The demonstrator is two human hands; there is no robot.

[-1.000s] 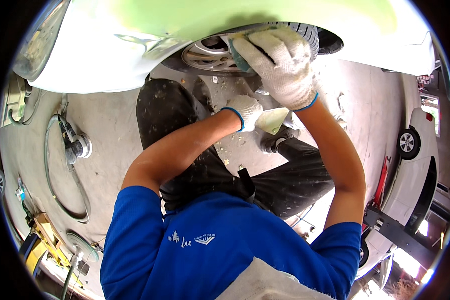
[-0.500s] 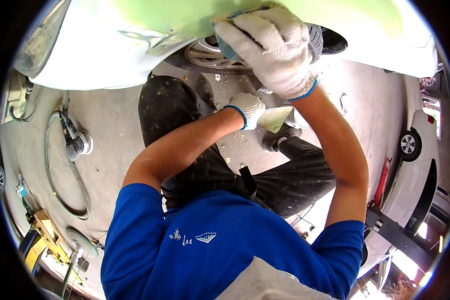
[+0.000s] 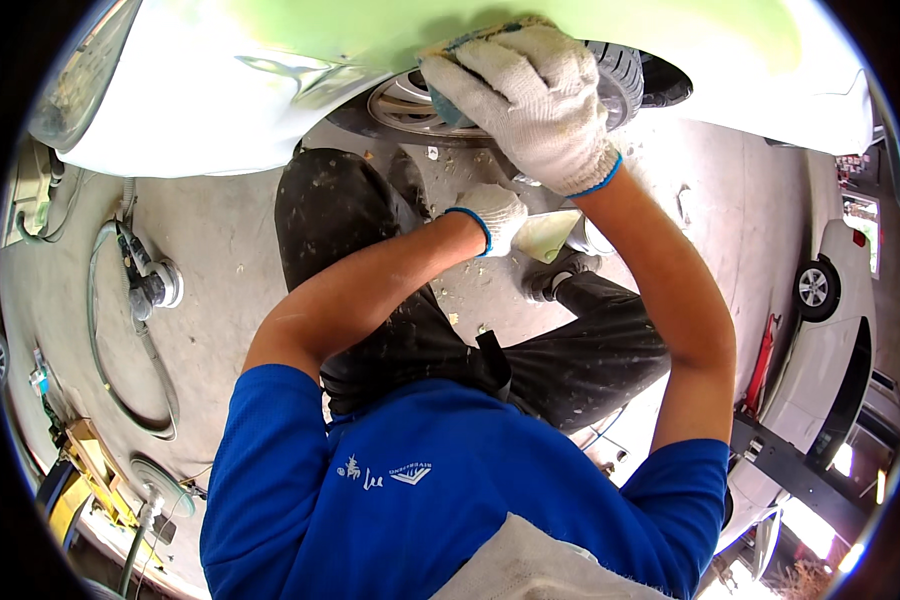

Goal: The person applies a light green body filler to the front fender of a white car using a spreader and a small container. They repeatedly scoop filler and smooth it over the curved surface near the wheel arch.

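My right hand (image 3: 530, 100), in a white knit glove with a blue cuff, is closed over a flat teal pad (image 3: 448, 108). The pad's upper edge is dark and smeared with yellow, and it presses against the car's fender (image 3: 370, 35), just above the wheel. Most of the pad is hidden beneath the fingers. Lower down, between my knees, my gloved left hand (image 3: 500, 215) is curled into a fist. From it sticks out a flat plate (image 3: 545, 237) coated in pale green; its grip is out of sight.
The car's wheel (image 3: 410, 105) sits below the fender's arch. A hose-fed sander (image 3: 155, 285) lies on the concrete floor to the left. At lower left is a yellow stand (image 3: 110, 480). A white car (image 3: 830, 390) is parked on the right, beside a red jack (image 3: 762, 365).
My right hand has slid slightly left and down along the fender with the pad, uncovering more of the tyre. The left hand and the plate have hardly moved.
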